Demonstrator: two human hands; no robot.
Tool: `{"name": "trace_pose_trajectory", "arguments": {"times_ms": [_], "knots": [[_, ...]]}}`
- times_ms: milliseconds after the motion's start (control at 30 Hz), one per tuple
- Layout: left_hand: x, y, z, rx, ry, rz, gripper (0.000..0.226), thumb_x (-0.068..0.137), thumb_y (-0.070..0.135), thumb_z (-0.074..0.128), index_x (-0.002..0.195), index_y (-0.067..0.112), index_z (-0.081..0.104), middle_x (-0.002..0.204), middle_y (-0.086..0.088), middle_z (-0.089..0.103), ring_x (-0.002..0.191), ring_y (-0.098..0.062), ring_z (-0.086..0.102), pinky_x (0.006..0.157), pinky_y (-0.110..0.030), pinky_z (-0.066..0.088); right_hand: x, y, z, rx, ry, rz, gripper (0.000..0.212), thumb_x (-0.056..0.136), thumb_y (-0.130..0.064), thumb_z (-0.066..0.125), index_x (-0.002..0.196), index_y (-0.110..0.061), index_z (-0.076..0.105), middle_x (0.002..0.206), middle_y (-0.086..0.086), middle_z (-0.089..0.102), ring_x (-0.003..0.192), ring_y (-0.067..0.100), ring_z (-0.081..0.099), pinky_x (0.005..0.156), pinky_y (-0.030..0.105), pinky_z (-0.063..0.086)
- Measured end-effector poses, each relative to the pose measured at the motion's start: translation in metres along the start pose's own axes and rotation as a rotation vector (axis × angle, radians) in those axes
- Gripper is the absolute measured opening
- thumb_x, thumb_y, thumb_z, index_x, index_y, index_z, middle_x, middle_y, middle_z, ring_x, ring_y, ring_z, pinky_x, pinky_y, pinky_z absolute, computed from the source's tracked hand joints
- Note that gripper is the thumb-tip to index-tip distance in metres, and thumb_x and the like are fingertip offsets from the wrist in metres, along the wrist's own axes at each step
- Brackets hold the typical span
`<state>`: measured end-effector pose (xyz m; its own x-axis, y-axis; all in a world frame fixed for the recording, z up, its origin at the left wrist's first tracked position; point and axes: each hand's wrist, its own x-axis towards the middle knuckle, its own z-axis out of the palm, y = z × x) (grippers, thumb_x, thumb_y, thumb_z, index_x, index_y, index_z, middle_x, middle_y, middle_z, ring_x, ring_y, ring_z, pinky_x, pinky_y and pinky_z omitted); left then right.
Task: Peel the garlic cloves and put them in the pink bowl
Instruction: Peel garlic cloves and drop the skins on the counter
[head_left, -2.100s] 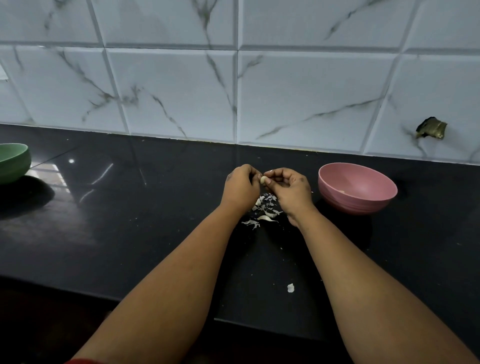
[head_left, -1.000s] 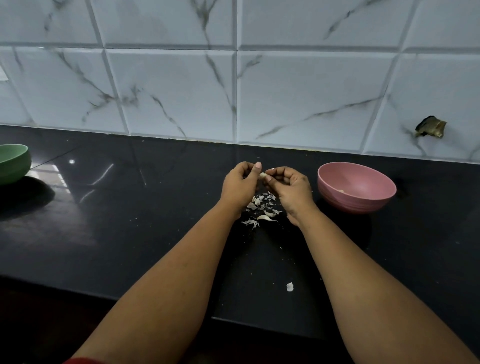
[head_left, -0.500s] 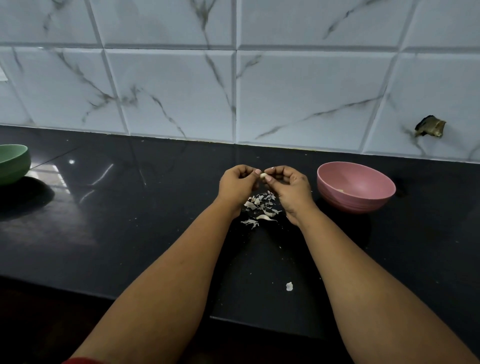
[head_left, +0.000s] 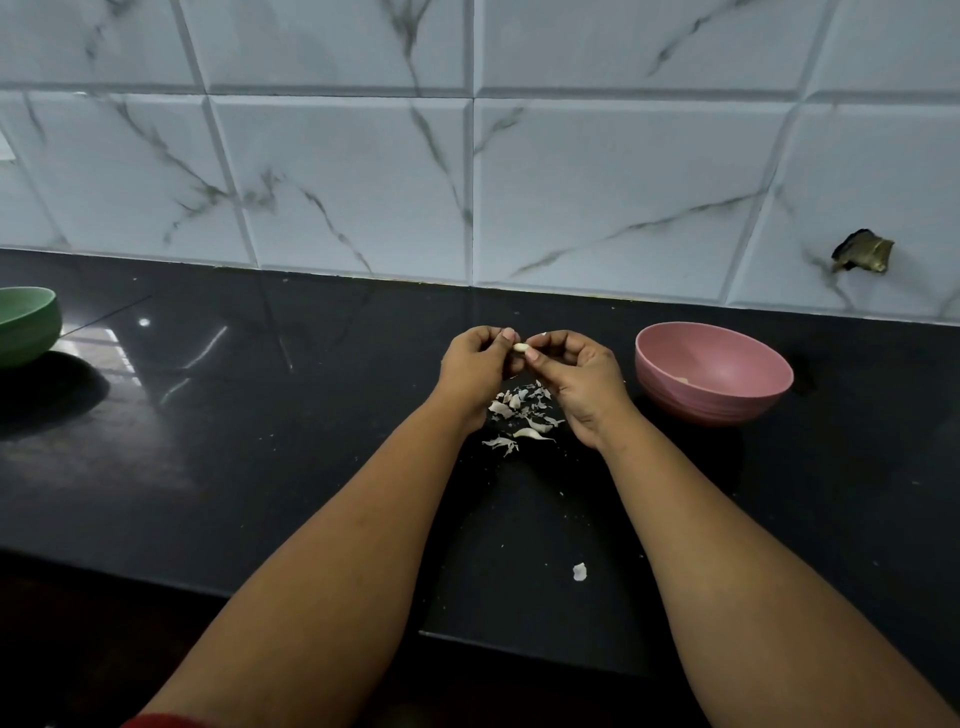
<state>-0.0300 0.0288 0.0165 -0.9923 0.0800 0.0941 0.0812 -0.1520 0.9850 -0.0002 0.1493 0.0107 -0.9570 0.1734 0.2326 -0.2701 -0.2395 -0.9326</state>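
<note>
We pinch the garlic clove (head_left: 520, 347) between left hand (head_left: 475, 369) and right hand (head_left: 579, 382) at centre frame, its long axis pointing right toward the pink bowl (head_left: 714, 371), nearer our right.

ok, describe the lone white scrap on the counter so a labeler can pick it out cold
Start at the black countertop and find the pile of garlic skins under the two hands. Come toward the counter's near edge, between the forearms: the lone white scrap lies there by itself, a compact chunk, well apart from the pile's thin curled flakes.

A green bowl (head_left: 23, 325) sits far left on the black counter (head_left: 260, 441) below marbled tiles (head_left: 597, 187).
</note>
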Motion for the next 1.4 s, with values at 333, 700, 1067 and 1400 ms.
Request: {"name": "trace_pose_trajectory", "arguments": {"times_ms": [333,700,1067,1400], "knots": [[0.002,0.0,-0.012,0.712,0.184,0.112,0.025,0.098,0.03,0.053,0.089,0.013,0.069,0.088,-0.005,0.068,0.084,-0.024,0.064,0.068,-0.032,0.044,0.003,0.001,-0.004,-0.095,0.044,-0.037,0.021,0.079,0.009,0.07,0.087,-0.01,0.069,0.09,0.003,0.07,0.086,0.01,0.066,0.074,0.019,0.051],[-0.005,0.004,-0.013,0.635,0.161,0.256,0.03,0.07,0.036,0.087,0.067,0.02,0.061,0.071,0.002,0.069,0.067,-0.013,0.066,0.064,-0.027,0.052,0.004,-0.003,-0.004,-0.035,0.108,0.014,0.017,0.083,0.006,0.066,0.09,-0.009,0.065,0.085,0.009,0.067,0.079,0.014,0.065,0.075,0.023,0.054],[-0.004,0.003,-0.007,0.575,0.017,0.357,0.007,0.091,0.015,0.067,0.088,0.02,0.072,0.072,0.015,0.065,0.065,0.002,0.057,0.064,-0.016,0.043,0.004,-0.003,-0.006,-0.018,0.053,-0.009,0.023,0.084,0.004,0.067,0.098,-0.014,0.064,0.084,0.003,0.067,0.083,0.014,0.066,0.07,0.021,0.054],[-0.006,0.002,-0.006,0.672,0.007,0.386,0.006,0.088,0.019,0.072,0.082,0.019,0.07,0.074,0.009,0.069,0.073,-0.012,0.066,0.071,-0.025,0.053,0.003,-0.001,-0.007,0.034,0.003,-0.001,0.022,0.087,0.01,0.06,0.097,-0.009,0.061,0.09,0.007,0.071,0.085,0.011,0.069,0.08,0.022,0.055]]}}
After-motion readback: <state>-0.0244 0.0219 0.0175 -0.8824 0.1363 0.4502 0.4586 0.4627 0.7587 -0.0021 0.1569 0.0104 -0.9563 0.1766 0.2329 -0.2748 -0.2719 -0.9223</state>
